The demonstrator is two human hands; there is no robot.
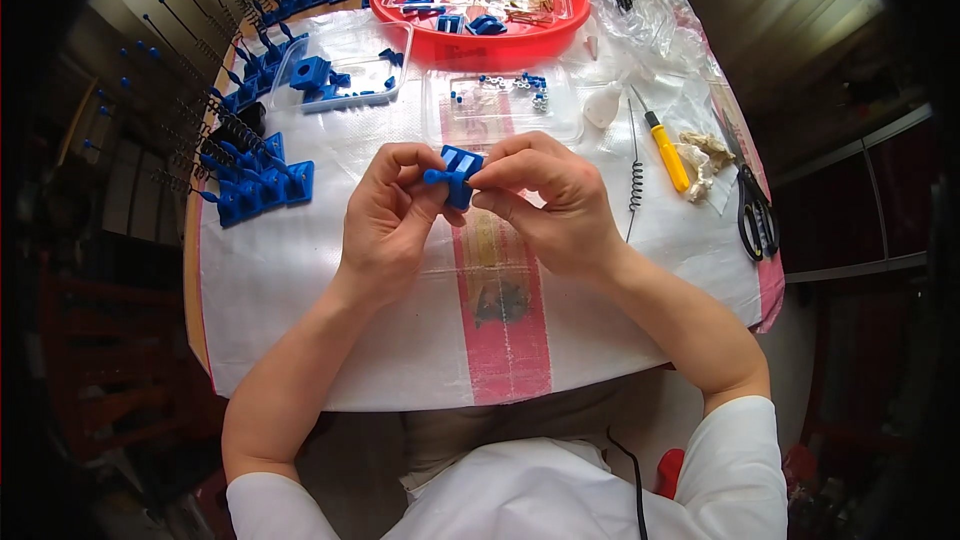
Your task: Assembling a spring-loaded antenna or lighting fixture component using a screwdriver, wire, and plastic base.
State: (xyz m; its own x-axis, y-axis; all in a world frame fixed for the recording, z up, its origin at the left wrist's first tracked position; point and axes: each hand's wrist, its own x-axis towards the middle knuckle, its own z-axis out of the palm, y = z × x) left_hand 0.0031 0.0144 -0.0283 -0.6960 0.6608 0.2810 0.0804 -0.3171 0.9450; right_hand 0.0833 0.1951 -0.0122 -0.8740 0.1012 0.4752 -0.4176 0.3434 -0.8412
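Over the middle of the table I hold a small blue plastic part (pixel 461 162) with slots in its top face and a round-ended peg on its left side. The fingers and thumb of my left hand (pixel 388 210) are closed round its left and lower side. My right hand (pixel 545 195) pinches at its right edge, thumb and forefinger close together; whether a smaller piece sits between them is hidden. Just beyond my hands lies a clear plastic tray (pixel 432 112) with small white and blue bits in it.
Blue stands with spring wires (pixel 262 183) crowd the left edge. Behind are a clear box (pixel 345 103) of blue parts and a red basin (pixel 500 52). On the right lie a yellow-handled screwdriver (pixel 668 158), a spring wire (pixel 636 185), black scissors (pixel 757 215) and a plastic bag (pixel 640 10).
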